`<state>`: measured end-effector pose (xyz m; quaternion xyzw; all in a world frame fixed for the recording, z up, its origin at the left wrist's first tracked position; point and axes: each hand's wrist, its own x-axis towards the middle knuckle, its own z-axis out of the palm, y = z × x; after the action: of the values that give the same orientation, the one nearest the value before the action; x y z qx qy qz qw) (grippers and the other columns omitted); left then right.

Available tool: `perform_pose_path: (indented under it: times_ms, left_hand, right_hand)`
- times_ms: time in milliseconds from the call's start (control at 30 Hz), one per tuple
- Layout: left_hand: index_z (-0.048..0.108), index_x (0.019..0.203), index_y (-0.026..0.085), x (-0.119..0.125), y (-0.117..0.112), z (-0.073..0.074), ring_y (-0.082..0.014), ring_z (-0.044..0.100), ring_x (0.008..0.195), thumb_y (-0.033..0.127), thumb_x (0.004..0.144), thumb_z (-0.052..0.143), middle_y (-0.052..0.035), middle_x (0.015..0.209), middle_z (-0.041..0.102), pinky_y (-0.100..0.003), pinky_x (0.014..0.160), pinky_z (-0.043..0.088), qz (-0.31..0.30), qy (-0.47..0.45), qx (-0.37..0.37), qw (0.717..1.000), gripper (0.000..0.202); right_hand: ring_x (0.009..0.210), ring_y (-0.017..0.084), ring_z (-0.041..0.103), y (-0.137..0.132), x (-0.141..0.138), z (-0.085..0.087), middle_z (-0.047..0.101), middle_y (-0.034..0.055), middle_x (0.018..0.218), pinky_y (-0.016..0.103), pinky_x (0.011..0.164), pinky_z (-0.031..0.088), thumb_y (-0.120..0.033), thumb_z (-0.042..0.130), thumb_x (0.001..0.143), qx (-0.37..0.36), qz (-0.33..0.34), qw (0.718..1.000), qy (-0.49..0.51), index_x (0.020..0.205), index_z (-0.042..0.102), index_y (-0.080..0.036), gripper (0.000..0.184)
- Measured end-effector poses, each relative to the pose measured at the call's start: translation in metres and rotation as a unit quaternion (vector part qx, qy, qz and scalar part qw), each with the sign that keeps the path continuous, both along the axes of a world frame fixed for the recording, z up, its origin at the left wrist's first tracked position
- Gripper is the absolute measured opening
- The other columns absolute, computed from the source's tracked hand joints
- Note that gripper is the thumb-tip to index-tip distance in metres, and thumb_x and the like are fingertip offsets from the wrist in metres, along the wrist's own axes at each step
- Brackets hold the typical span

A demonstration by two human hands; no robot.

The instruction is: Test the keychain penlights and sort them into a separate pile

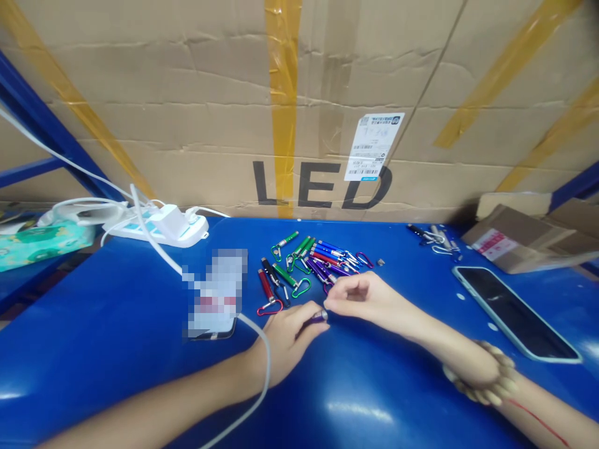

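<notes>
My left hand [287, 333] is closed around a small purple keychain flashlight [318, 317], its silver end pointing right. Close beside that end, my right hand [360, 296] has thumb and forefinger pinched together; whatever they hold is too small to make out. Behind both hands lies a loose pile of similar flashlights with carabiner clips: green ones [284, 274], blue ones [327, 248], purple ones [318, 269], a red one [265, 284] and a black one [270, 272]. A tiny metallic piece [380, 262] rests right of the pile.
A phone with a blurred screen [218, 293] lies left, a white cable [267, 362] crossing my left wrist. A power strip [159, 227] sits behind it. At right are another phone [515, 312], dark and silver flashlights [437, 238] and a small carton [519, 240]. A large LED carton [210, 125] stands behind.
</notes>
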<state>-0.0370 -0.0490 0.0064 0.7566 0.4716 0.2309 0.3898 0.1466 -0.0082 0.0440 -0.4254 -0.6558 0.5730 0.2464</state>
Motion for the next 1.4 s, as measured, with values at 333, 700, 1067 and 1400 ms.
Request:
perform_pose_path:
  times_ms: [333, 700, 1067, 1400]
  left_hand:
    - [0.055, 0.089, 0.021, -0.001, 0.001, -0.004, -0.0148, 0.057, 0.081, 0.034, 0.093, 0.039, 0.0006, 0.084, 0.061, -0.024, 0.072, 0.039, -0.031, 0.034, 0.014, 0.999, 0.021]
    - [0.05, 0.082, 0.021, -0.002, 0.003, -0.006, -0.0137, 0.053, 0.076, 0.033, 0.092, 0.037, 0.0011, 0.079, 0.055, -0.024, 0.071, 0.039, -0.036, 0.016, -0.001, 0.999, 0.021]
    - [0.05, 0.083, 0.02, 0.0, 0.004, 0.002, -0.014, 0.054, 0.076, 0.031, 0.091, 0.035, -0.0002, 0.082, 0.058, -0.024, 0.072, 0.041, -0.022, -0.022, -0.023, 0.999, 0.02]
    - [0.049, 0.08, 0.019, 0.003, 0.004, 0.012, -0.012, 0.046, 0.067, 0.029, 0.087, 0.037, 0.0015, 0.073, 0.052, -0.022, 0.067, 0.04, 0.035, -0.052, -0.044, 0.997, 0.017]
  right_hand:
    - [0.054, 0.008, 0.044, -0.017, 0.006, -0.015, 0.056, -0.0008, 0.061, 0.022, 0.049, 0.034, -0.04, 0.071, 0.071, 0.099, -0.028, 0.994, -0.024, 0.072, 0.072, -0.015, 0.025]
    - [0.055, 0.008, 0.05, -0.02, 0.007, -0.02, 0.06, 0.0008, 0.066, 0.02, 0.047, 0.042, -0.025, 0.066, 0.08, 0.326, -0.042, 0.944, -0.006, 0.082, 0.071, -0.017, 0.01]
    - [0.069, 0.011, 0.063, -0.018, 0.02, -0.018, 0.069, 0.0035, 0.082, 0.021, 0.061, 0.05, -0.027, 0.056, 0.088, 0.59, 0.001, 0.8, -0.108, 0.093, 0.069, -0.019, 0.016]
    - [0.075, 0.015, 0.067, -0.002, 0.033, -0.022, 0.07, 0.0014, 0.089, 0.021, 0.058, 0.045, -0.034, 0.061, 0.084, 0.437, 0.079, 0.846, -0.295, 0.093, 0.071, -0.023, 0.017]
